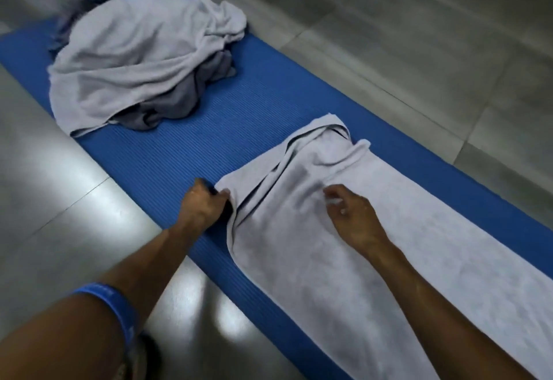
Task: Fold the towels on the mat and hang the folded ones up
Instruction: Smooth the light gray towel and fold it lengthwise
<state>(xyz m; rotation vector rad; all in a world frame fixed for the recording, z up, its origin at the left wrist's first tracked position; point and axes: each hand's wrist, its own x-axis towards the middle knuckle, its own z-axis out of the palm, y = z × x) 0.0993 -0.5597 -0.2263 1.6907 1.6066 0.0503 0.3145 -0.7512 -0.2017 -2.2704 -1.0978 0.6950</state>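
Left hand (206,203) pinches the near corner of a pale grey terry towel (344,245) spread on a ribbed blue mat (215,128); right hand (351,215) hovers loosely open over it, unfolded towel heap (134,62) beyond.

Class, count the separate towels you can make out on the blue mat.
3: a pale towel spread under both hands; a pale towel topping the far pile; a darker grey towel beneath it. More may be hidden there.
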